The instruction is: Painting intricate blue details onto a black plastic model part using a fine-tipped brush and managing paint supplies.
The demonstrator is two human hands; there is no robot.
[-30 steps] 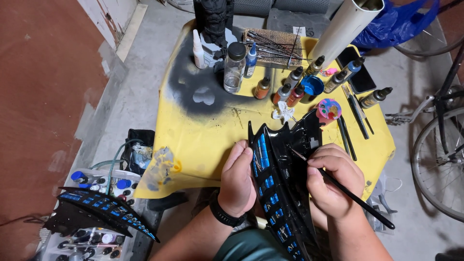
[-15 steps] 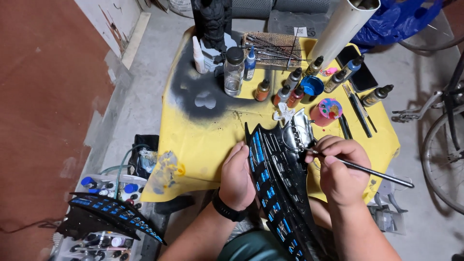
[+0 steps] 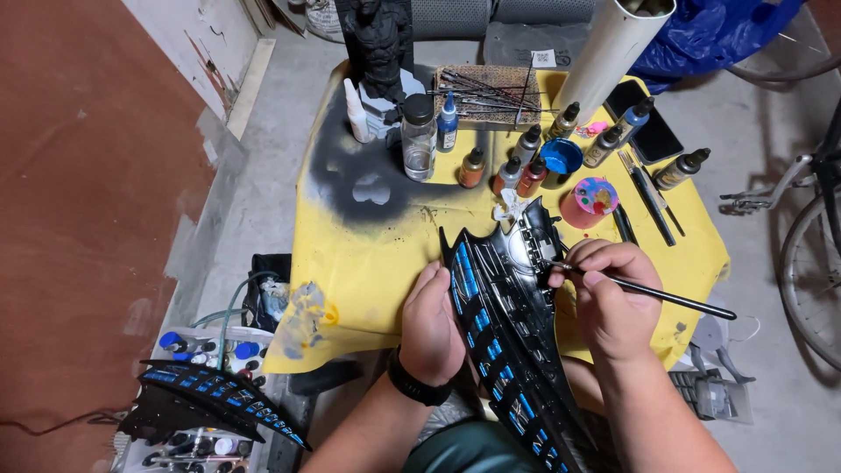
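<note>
Hands met over a black wing-shaped panel point(image 3: 508, 333) with blue painted cells, propped between the person's lap and the near edge of the yellow surface point(image 3: 368, 254). The left hand point(image 3: 431, 326) steadied the panel's left edge, fingers closed on it; the right hand point(image 3: 613, 302) pinched a thin brush point(image 3: 653, 292), tip touching the panel's upper part. Paint bottles point(image 3: 526, 162) stood beyond the panel. It looked stiff, light plastic with thin, breakable points; bare edges seemed the safest hold, away from fresh paint.
</note>
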